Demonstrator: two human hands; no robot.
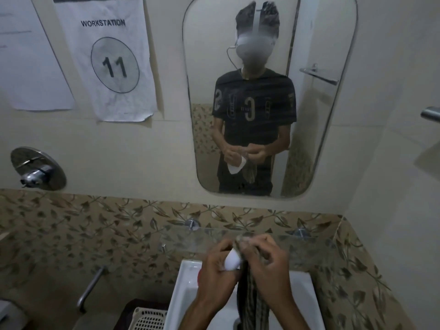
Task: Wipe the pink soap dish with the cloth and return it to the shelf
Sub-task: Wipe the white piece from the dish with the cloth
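Over the white sink (pixel 187 291), my left hand (pixel 214 278) grips the soap dish (pixel 232 259), which looks pale, almost white, in this light. Only a small rounded part of the dish shows between my fingers. My right hand (pixel 270 265) presses a dark striped cloth (pixel 251 306) against the dish, and the rest of the cloth hangs down toward the basin. Just behind both hands a glass shelf (pixel 181 238) is fixed to the leaf-patterned tiles on metal pegs. The mirror (pixel 316 115) reflects both hands holding the dish and the cloth.
A small red object (pixel 199 277) peeks out at the sink's rim behind my left hand. A metal grab bar (pixel 91 287) and a white plastic basket (pixel 148 317) are left of the sink. A chrome wall valve (pixel 38 170) and a paper sign (pixel 107 58) are higher up.
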